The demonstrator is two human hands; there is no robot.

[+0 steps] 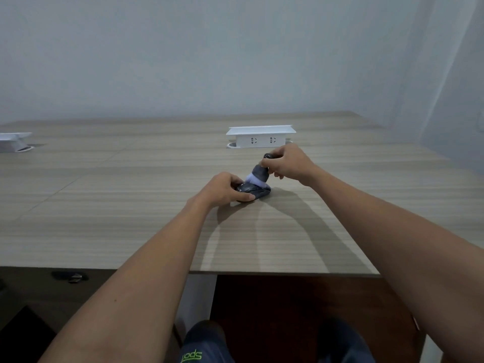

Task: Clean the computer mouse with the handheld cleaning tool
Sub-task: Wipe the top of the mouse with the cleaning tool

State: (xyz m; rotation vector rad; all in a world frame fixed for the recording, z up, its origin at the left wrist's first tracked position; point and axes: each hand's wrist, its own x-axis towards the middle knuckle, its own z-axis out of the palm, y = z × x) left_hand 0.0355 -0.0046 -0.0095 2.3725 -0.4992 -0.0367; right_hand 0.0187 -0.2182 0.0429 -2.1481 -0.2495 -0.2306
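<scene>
Mouse (255, 192): black, it lies on the wood-grain table (131, 205), a little right of the middle and well in from the near edge, with its long axis running left to right. The left hand (224, 189) grips its left end, thumb along the near side and the other fingers (237, 179) curled over the top and far side, pinning it to the table. The right hand (285, 162) is closed around the dark handle of the cleaning brush (259, 174), which stands tilted, handle up and to the right, pale bristles down. The bristles touch the top of the mouse just right of the left hand's fingers and look blurred. Both bare forearms reach in from the near edge.

Beyond the hands, on the far part of the table, a white socket box (260, 137) stands raised with two outlets facing the viewer. A second white box (14, 141) shows at the far left edge, partly cut off. Behind the table is a plain pale wall (235, 48). Below the near edge, dark trousers (204, 344) with green lettering are visible.
</scene>
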